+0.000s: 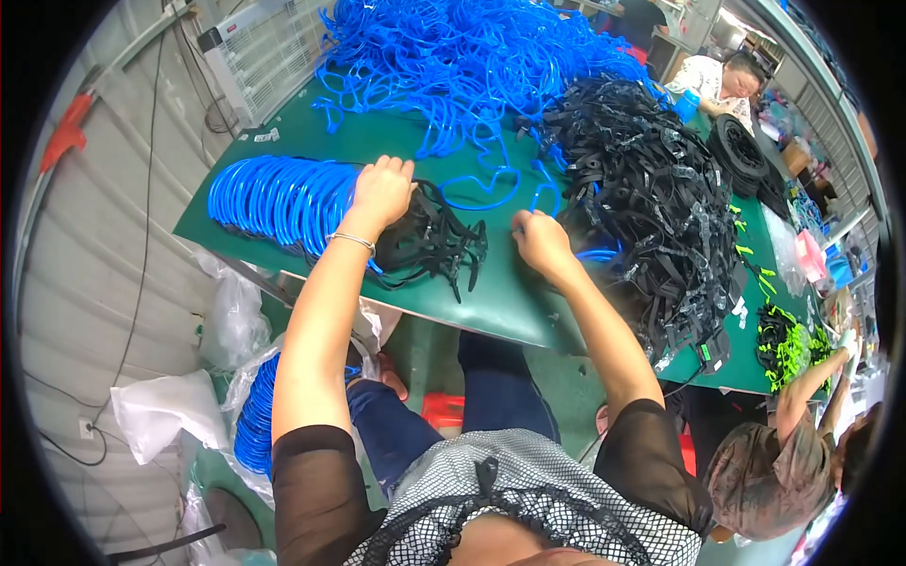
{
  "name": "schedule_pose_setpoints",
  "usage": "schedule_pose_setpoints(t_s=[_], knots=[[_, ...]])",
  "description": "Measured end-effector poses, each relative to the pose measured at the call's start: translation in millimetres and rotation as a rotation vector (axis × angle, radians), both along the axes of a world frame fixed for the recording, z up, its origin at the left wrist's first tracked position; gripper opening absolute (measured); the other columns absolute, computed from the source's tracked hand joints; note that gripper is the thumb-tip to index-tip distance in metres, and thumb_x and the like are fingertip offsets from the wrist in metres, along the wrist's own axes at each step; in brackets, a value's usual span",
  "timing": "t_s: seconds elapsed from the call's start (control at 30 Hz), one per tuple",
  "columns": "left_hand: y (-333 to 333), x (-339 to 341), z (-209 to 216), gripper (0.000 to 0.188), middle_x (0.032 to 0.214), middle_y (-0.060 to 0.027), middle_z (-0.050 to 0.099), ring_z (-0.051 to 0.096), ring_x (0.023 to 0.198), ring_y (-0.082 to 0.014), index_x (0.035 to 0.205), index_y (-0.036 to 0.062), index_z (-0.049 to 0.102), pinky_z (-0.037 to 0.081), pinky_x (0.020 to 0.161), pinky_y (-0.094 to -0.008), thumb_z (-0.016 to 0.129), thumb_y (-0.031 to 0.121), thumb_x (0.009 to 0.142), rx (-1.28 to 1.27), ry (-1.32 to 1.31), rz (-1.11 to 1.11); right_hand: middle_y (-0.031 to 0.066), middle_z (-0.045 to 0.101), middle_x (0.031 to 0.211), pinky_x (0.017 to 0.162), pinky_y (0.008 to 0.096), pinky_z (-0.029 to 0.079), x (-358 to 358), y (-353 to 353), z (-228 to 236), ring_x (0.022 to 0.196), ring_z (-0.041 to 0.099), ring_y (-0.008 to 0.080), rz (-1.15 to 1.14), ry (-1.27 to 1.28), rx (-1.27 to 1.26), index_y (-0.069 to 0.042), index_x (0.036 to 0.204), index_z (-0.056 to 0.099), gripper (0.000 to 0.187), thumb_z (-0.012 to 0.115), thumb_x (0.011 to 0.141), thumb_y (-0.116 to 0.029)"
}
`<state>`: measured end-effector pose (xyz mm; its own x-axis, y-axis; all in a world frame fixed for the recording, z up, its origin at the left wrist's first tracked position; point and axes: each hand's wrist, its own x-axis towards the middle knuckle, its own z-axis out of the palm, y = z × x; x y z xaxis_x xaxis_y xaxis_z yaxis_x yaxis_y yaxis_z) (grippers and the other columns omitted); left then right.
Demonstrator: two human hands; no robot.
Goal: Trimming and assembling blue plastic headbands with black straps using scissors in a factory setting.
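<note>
On the green table lies a long row of blue tube loops (274, 200), stacked side by side like a coil. My left hand (382, 193) is at the row's right end, its fingers curled over where the blue loops meet a bunch of black straps (425, 241). To the right, my right hand (543, 243) is closed, thumb and fingers pressed together just above the tabletop. A thin blue tube loop (545, 189) reaches down to its fingertips; the grip itself is partly hidden. Some blue tubing (596, 255) lies beside that wrist.
A tangled heap of blue tubing (472, 57) covers the table's far side. Black straps with clear buckles (651, 189) pile up at right. Beyond them are black rolls (741, 156) and green-black pieces (791, 344). Co-workers sit at far right (717, 80) and near right (774, 472).
</note>
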<state>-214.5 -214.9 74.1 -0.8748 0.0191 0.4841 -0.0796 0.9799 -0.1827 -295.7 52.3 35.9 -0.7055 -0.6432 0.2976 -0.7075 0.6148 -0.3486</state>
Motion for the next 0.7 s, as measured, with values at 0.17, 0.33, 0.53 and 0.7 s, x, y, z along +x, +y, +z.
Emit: schedule_pose_setpoints(t_s=[0.17,0.33,0.53,0.7], knots=[[33.2,16.9,12.0,0.03,0.095,-0.0156,0.06,0.055,0.093,-0.0303,0.101,0.0019,0.061,0.046,0.079,-0.0396,0.061,0.019,0.077,0.274,0.309,-0.156,0.0151,0.055,0.079,0.059,0.0453,0.047,62.7,34.5,10.9,0.07,0.059,0.0345,0.083,0.197,-0.003,-0.005,0.09,0.057,0.017,0.056,0.073,-0.006],[113.8,49.7,3.9,0.044,0.1,-0.0083,0.06,0.06,0.083,-0.0138,0.119,0.0024,0.051,0.048,0.069,-0.024,0.055,0.035,0.089,1.847,-0.141,-0.275,0.0061,0.051,0.075,0.057,0.0356,0.042,117.5,56.2,12.3,0.069,0.054,0.0224,0.237,0.394,0.025,-0.008,0.08,0.057,0.012,0.055,0.068,-0.011],[151.8,123.0,-11.5,0.046,0.089,-0.0072,0.062,0.059,0.076,-0.0137,0.102,0.0018,0.059,0.047,0.065,-0.0261,0.054,0.045,0.087,2.03,-0.215,-0.072,0.0031,0.05,0.083,0.063,0.0358,0.041,143.8,81.5,5.4,0.077,0.049,0.0217,0.435,0.392,0.074,-0.011,0.07,0.058,0.006,0.056,0.067,-0.016],[148.4,203.3,13.2,0.035,0.056,-0.0041,0.055,0.054,0.048,-0.0119,0.074,-0.001,0.065,0.044,0.046,-0.0268,0.06,0.032,0.084,1.416,-0.25,0.106,0.0015,0.05,0.085,0.065,0.0342,0.04,143.4,102.6,12.1,0.077,0.047,0.0206,0.497,0.414,0.136,-0.012,0.061,0.057,0.007,0.057,0.063,-0.019]])
